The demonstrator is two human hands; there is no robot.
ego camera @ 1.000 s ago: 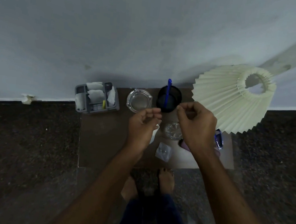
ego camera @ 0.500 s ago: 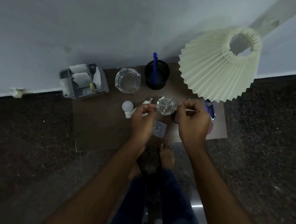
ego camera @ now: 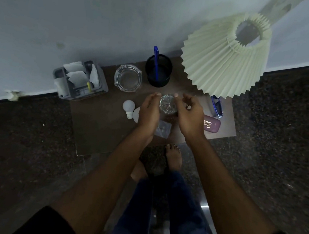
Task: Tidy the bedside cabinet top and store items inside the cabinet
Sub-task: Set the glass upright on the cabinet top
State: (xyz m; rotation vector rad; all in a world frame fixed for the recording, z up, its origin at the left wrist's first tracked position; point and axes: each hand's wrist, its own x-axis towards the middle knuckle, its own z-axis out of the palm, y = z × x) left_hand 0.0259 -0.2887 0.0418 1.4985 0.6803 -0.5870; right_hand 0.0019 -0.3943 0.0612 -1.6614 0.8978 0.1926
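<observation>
Both hands are over the brown bench [ego camera: 95, 129], one on each side of a clear faceted glass [ego camera: 168, 104]. The left hand [ego camera: 149, 110] has its fingers straight along the glass. The right hand [ego camera: 192, 115] has loosely curled fingers, its thumb tip near the rim. I cannot tell if it grips the glass or only touches it.

Just in front of the glass lies a small clear packet [ego camera: 162, 129]. To the left of the glass lies a white bulb [ego camera: 129, 107]. Behind the glass stand a glass ashtray [ego camera: 128, 78] and a black cup [ego camera: 158, 73] holding a blue pen [ego camera: 155, 61]. To the right of the glass are a purple case [ego camera: 211, 124] and blue spectacles [ego camera: 216, 106], with a pleated cream lampshade [ego camera: 224, 61] over them. Far left of the glass, at the back corner, a grey caddy [ego camera: 80, 80] holds white papers.

The bench stands against a pale wall [ego camera: 84, 14], on a dark speckled floor [ego camera: 23, 141]. A bare foot [ego camera: 173, 157] stands at its front edge.
</observation>
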